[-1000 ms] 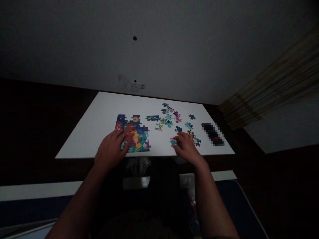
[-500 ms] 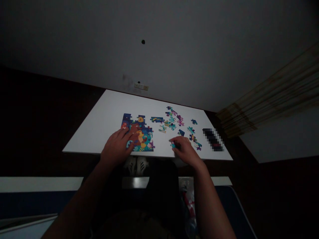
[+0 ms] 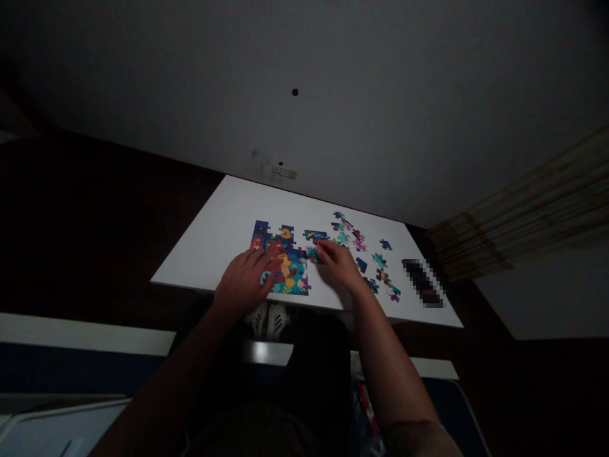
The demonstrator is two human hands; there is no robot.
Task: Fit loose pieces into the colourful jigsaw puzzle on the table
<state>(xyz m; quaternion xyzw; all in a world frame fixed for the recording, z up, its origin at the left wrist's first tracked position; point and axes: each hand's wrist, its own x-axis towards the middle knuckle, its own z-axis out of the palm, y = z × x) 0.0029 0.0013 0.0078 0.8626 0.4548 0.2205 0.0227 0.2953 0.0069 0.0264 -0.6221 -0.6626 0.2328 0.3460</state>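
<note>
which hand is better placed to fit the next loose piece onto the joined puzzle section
Probably the right hand: it pinches a small teal jigsaw piece at the right edge of the colourful assembled puzzle block. The left hand lies flat on that block.

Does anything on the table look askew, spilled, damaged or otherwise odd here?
Nothing stands out. The assembled puzzle section lies flat on the white table under the left hand; the right hand holds a piece at its edge. Loose pieces lie scattered but flat. A pixelated dark object cannot be judged.
</note>
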